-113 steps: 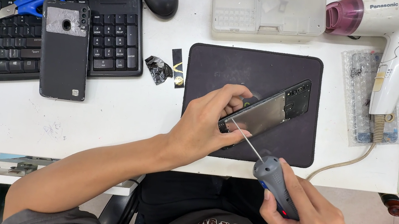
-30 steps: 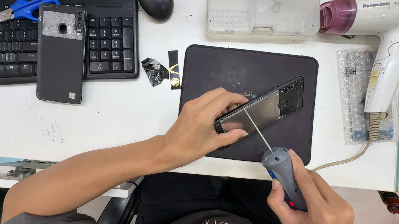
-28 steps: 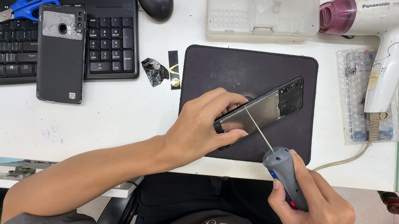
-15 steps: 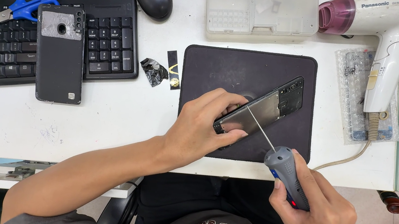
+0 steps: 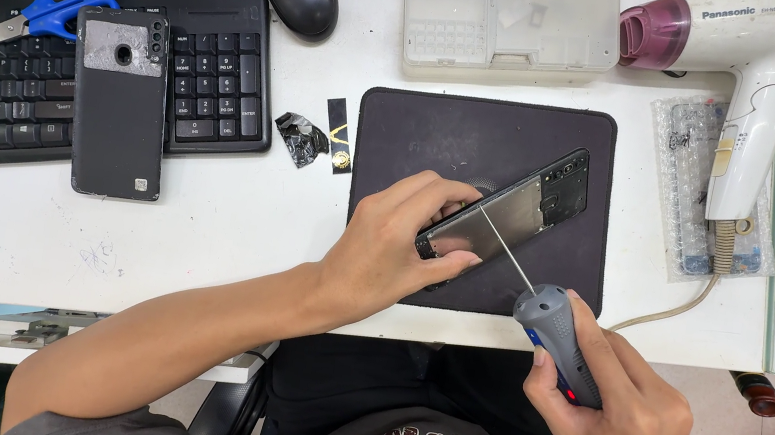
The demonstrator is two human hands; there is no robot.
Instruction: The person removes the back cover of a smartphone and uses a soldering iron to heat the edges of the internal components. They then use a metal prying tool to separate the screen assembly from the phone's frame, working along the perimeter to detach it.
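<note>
In the head view, an opened phone (image 5: 509, 214) lies tilted on the black mat (image 5: 421, 121) at centre frame, its back off, showing a silvery metal plate and a dark camera end. The left hand (image 5: 393, 249) clamps its lower end. The right hand (image 5: 626, 423), lower right, is closed around a grey screwdriver (image 5: 545, 320) whose tip touches the plate.

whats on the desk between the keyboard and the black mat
In the head view, a crumpled foil scrap and a small black strip lie between keyboard and mat.
</note>
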